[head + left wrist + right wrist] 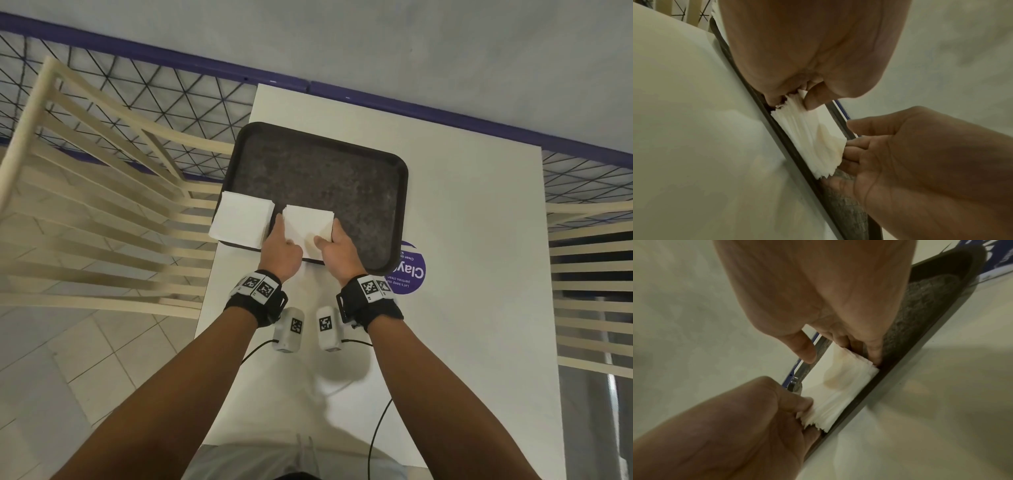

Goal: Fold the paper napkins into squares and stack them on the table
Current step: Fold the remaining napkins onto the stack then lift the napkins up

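Observation:
A dark tray [404,192] lies on the white table [479,308]. In its near left part sits a thick stack of white square napkins [308,222], and both hands hold it. My left hand [284,236] grips the stack's left near corner, thumb on top and fingers at the side and underneath [793,100]. My right hand [327,240] holds the right near corner, its thumb over the top and its fingers against the right edge [840,356]. The stack's layered edges [807,142] [838,391] show along the tray's near rim. A second napkin stack [241,219] rests across the tray's left rim.
Slatted cream chairs stand at the left [102,205] and the right [589,274] of the table. A purple round sticker [411,274] lies by the tray's near right corner. Two small grey marker-tagged devices [289,329] [329,329] with cables hang under my wrists. The table's left edge is close to the second stack.

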Available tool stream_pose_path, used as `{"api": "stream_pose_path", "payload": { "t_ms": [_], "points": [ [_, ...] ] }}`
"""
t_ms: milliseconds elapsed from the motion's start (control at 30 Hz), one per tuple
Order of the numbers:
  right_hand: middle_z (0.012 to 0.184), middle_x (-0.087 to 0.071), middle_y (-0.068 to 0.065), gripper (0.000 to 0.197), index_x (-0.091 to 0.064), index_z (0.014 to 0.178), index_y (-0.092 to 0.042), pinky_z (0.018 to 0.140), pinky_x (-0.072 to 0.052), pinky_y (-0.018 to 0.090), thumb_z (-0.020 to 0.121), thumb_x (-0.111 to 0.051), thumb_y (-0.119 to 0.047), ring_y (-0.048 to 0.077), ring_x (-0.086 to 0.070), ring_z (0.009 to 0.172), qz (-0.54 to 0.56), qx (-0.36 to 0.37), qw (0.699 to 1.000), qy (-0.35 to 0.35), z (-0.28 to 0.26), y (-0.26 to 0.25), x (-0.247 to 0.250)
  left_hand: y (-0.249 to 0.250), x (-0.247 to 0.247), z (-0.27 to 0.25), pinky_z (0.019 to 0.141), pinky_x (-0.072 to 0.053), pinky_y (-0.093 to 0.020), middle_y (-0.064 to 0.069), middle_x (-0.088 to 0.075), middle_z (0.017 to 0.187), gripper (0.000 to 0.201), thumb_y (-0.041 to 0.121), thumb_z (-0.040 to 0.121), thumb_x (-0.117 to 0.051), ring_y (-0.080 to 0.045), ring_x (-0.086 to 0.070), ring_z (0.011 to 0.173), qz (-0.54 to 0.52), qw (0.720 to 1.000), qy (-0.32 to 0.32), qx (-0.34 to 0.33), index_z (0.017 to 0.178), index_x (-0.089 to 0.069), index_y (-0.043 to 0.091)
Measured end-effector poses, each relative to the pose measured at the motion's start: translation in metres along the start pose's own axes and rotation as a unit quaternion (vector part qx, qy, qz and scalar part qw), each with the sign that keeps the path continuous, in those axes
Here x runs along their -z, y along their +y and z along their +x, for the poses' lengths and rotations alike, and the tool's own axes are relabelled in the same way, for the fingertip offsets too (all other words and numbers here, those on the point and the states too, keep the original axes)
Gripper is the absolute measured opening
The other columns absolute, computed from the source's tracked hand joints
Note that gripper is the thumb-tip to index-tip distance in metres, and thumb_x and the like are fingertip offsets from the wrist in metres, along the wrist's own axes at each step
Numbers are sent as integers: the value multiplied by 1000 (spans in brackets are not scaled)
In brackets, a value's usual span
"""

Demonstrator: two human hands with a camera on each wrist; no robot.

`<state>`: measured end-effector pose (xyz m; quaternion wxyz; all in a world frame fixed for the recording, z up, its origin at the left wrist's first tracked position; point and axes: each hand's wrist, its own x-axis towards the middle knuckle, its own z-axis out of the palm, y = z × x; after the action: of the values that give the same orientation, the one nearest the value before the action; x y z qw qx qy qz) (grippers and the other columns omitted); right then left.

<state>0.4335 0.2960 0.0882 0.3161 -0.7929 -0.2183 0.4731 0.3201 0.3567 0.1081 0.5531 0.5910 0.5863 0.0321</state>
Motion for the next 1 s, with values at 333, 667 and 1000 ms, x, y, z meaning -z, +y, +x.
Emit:
{"api": "stream_pose_path", "payload": {
  "t_ms": [333, 667, 1000],
  "points": [
    [163, -31, 4, 73, -15, 162, -23, 121, -26, 42, 101, -55, -29, 27, -32, 148, -28, 7, 999, 41, -8, -19, 15, -11, -2, 4, 127, -20, -40, -3, -17, 171, 76, 13, 102, -52, -24, -17, 157, -4, 999, 29, -22, 165, -10, 16],
    [157, -44, 2, 47, -44, 152, -21, 122, -26, 40, 105, -42, -22, 25, -39, 145, -276, 127, 952, -49, 46, -42, 22, -36, -6, 11, 119, -39, -52, -2, -34, 161, 111, 35, 76, -87, -25, -35, 149, 121, 983, 26, -137, 161, -16, 22],
    [153, -49, 6, 43, -52, 146, -13, 119, -27, 32, 106, -39, -16, 27, -42, 143, -303, 149, 940, -59, 47, -40, 20, -34, -4, 9, 112, -47, -51, -4, -36, 163, 93, 26, 94, -72, -30, -47, 141, 159, 979, 49, -118, 164, -10, 24]
  ]
}}
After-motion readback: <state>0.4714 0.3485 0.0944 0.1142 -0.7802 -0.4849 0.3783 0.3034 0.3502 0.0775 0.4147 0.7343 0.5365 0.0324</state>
